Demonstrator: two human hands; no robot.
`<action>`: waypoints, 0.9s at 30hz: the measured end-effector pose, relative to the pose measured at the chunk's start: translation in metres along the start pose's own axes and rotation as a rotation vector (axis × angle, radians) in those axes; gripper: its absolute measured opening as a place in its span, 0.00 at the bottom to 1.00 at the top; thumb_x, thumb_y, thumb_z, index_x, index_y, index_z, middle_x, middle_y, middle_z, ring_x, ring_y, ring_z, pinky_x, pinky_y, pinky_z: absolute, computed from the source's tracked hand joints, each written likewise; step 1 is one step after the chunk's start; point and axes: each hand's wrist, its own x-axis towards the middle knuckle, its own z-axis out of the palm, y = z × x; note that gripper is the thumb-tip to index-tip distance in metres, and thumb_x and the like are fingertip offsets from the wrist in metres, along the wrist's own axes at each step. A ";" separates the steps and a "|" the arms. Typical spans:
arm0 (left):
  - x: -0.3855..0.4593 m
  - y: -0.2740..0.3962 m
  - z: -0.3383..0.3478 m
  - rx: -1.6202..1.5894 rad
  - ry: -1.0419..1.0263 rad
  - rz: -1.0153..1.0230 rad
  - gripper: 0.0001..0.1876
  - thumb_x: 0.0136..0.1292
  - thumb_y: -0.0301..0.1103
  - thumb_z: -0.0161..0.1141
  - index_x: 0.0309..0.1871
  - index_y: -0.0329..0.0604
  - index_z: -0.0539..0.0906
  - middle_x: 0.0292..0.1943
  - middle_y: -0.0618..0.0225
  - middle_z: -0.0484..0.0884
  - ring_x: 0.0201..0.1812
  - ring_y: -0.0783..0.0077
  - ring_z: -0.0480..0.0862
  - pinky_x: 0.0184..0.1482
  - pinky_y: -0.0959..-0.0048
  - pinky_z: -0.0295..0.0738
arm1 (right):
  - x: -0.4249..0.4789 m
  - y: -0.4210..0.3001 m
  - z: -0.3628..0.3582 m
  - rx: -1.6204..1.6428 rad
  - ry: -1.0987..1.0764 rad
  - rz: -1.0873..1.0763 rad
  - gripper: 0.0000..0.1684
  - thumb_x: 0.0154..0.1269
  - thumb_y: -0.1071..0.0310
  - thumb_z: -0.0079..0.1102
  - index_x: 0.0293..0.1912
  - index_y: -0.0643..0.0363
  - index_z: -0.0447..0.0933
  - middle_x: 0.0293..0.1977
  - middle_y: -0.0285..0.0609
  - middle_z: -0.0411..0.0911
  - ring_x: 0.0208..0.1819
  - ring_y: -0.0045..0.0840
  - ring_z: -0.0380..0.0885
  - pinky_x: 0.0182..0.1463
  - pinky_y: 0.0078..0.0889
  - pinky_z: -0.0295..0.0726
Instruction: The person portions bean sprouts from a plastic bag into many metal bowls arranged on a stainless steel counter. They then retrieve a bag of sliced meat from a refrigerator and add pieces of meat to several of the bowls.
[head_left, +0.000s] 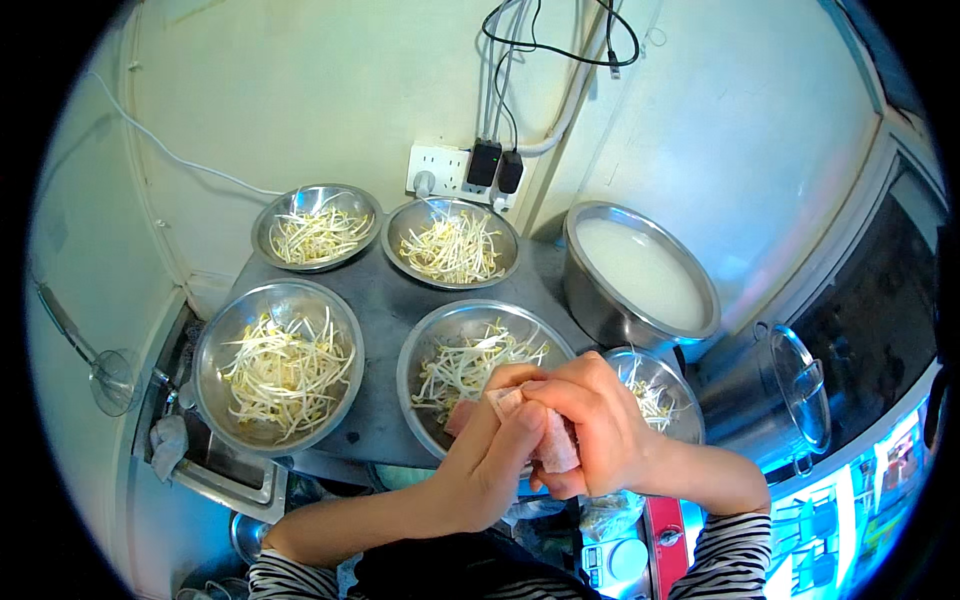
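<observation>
Both of my hands are closed around a bunched, pale pink cloth (559, 442), at chest height over the front of a dark table (382, 337). My left hand (491, 461) grips it with the thumb on top. Wrapped over the other side, my right hand (604, 424) has its fingers folded across the cloth. A pink end pokes out past the left hand. Just beyond is a steel bowl (416, 337) of bean sprouts (476, 364), its near side partly hidden. A smaller bowl (694, 390) with sprouts lies beside my right wrist.
More sprout bowls stand at front left (352, 397), back left (262, 244) and back middle (510, 262). A steel pot (592, 292) holds cloudy white liquid. Around them are a tall lidded pot (742, 405), sink (225, 487), hanging strainer (112, 382), scale (626, 559) and power strip (446, 169).
</observation>
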 end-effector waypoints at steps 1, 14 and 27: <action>-0.001 -0.002 0.003 -0.052 0.031 -0.019 0.19 0.69 0.41 0.36 0.55 0.34 0.57 0.32 0.63 0.71 0.26 0.81 0.71 0.29 0.81 0.68 | -0.002 0.001 0.001 0.006 0.013 -0.008 0.35 0.43 0.58 0.65 0.50 0.63 0.65 0.39 0.50 0.68 0.35 0.40 0.68 0.38 0.35 0.71; -0.001 0.004 -0.017 -0.466 -0.043 -0.311 0.20 0.67 0.46 0.31 0.57 0.48 0.58 0.32 0.55 0.73 0.22 0.71 0.73 0.22 0.77 0.69 | 0.018 0.011 -0.019 0.516 -0.022 0.689 0.20 0.70 0.59 0.34 0.53 0.64 0.61 0.37 0.44 0.66 0.40 0.21 0.67 0.44 0.26 0.66; -0.012 -0.001 -0.029 -0.100 -0.024 -0.164 0.31 0.63 0.33 0.43 0.65 0.35 0.43 0.41 0.59 0.66 0.34 0.75 0.69 0.36 0.79 0.67 | 0.111 0.119 0.033 -0.337 0.020 0.344 0.24 0.62 0.53 0.50 0.43 0.68 0.69 0.36 0.56 0.69 0.38 0.38 0.71 0.42 0.38 0.70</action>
